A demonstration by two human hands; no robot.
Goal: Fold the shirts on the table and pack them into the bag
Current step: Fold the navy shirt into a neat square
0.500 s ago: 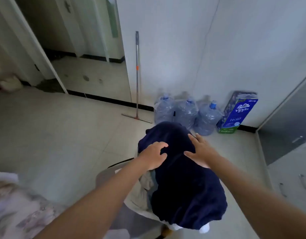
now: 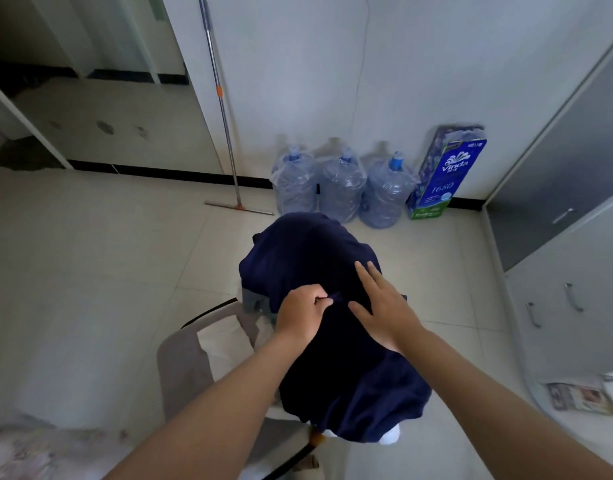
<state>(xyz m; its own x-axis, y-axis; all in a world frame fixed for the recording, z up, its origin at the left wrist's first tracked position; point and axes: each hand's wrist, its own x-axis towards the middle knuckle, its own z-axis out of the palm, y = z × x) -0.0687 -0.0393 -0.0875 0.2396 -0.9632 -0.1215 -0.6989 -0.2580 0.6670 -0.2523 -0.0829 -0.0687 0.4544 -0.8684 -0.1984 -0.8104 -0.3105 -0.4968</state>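
Head view: left hand [image 2: 303, 315] mid-pinch, right hand [image 2: 384, 313] flat on navy shirt [image 2: 308, 251]

your left hand [image 2: 303, 315], loosely resting on the navy shirt [image 2: 315, 254] a moment ago, has drawn back toward you and now pinches a small fold of cloth, while your right hand [image 2: 384, 306] has slid in beside it.

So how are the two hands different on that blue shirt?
The left hand has curled fingers pinching the shirt; the right hand lies flat with straight fingers. The right hand reaches farther up the shirt than the left hand. Both touch the same shirt.
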